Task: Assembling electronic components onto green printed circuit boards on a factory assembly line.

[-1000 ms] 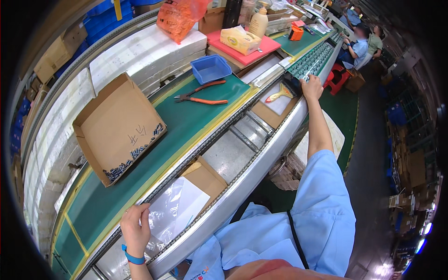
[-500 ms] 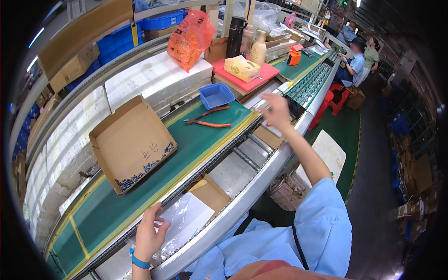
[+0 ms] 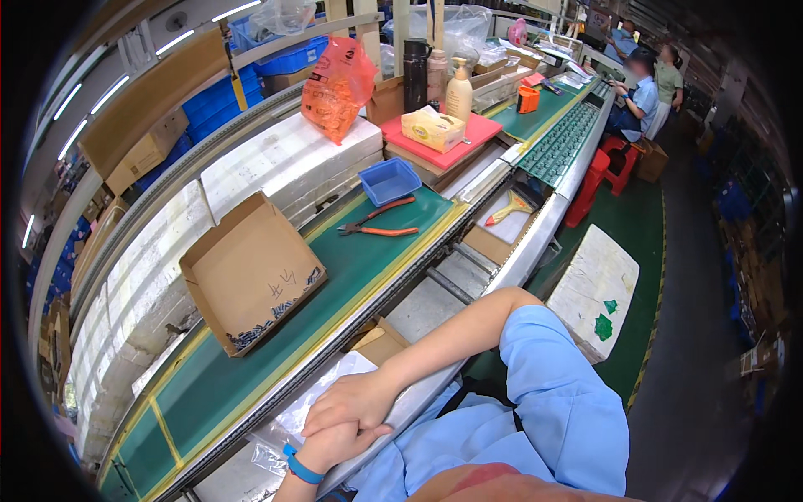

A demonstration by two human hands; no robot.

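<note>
My right hand [image 3: 355, 403] lies across my left hand [image 3: 335, 442], its fingers wrapped over the back near the wrist. The left fingers are mostly hidden beneath it. A blue wristband [image 3: 302, 465] circles my left wrist. Both hands are over a white sheet with clear plastic [image 3: 293, 416] on the metal conveyor. Beyond them, a shallow cardboard box [image 3: 242, 259] holds small dark metallic parts [image 3: 276, 311] along its near edge. Diagonal cutters [image 3: 389, 231] with orange handles lie on the green belt, beside a small blue tray [image 3: 390, 181].
A brush [image 3: 512, 207] lies in a white-lined carton on the conveyor. Farther along are green circuit boards [image 3: 559, 146], a tissue box [image 3: 432, 128], a pump bottle [image 3: 459, 90] and a dark flask [image 3: 416, 75]. A foam slab [image 3: 594, 289] stands right; co-workers [image 3: 642, 105] sit and stand farther off.
My right hand has come back from the far conveyor section onto my left hand, uncovering the brush. My left hand has moved slightly right and nearer. The view has shifted a little.
</note>
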